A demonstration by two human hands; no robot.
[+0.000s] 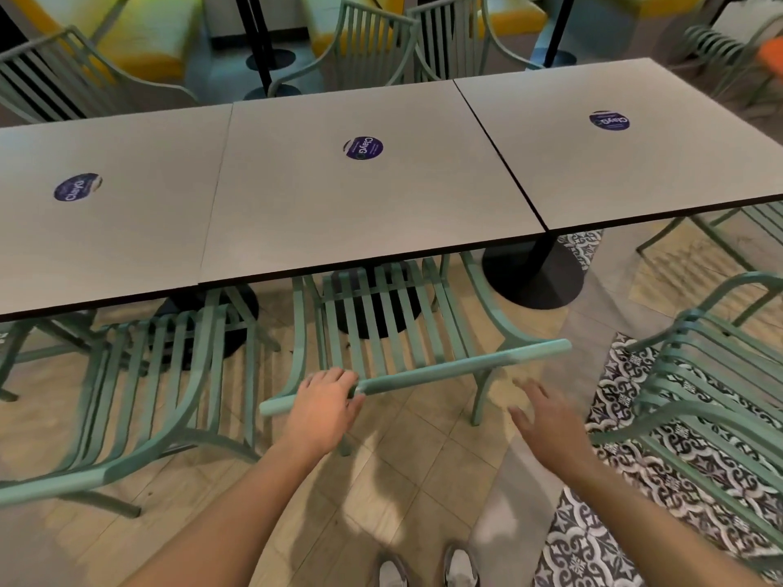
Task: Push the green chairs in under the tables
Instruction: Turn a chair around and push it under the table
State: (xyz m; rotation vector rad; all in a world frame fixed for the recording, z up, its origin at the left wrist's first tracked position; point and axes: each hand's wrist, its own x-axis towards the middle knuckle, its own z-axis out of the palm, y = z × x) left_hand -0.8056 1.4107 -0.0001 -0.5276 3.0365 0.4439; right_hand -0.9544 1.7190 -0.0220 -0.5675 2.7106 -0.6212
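Chair in green metal, the middle green chair [381, 328], stands with its slatted seat partly under the near edge of the middle surface [339, 197], its back rail still out toward the person. The left hand [324, 400] lies over that top rail near its left end, fingers curled down the far side in a grip clamped on the bar. The right hand [546, 417] hangs just off the rail's right end, fingers spread apart and holding nothing; it looks blurred, so whether a fingertip brushes the chair leg I cannot tell.

To the left, a second green chair [140, 387] sits with its seat under the left surface [106, 213]. At the near right a third green chair [712, 400] stands well clear of the right surface [614, 150], over patterned floor tiles [614, 523]. Each of the three tops, set edge to edge, carries a round purple sticker [363, 148] near its middle. Black pedestal bases [538, 277] show underneath. More green chairs [373, 44] and yellow cushioned seats [140, 31] line the far side. Grey shoes [428, 567] show at the bottom edge.
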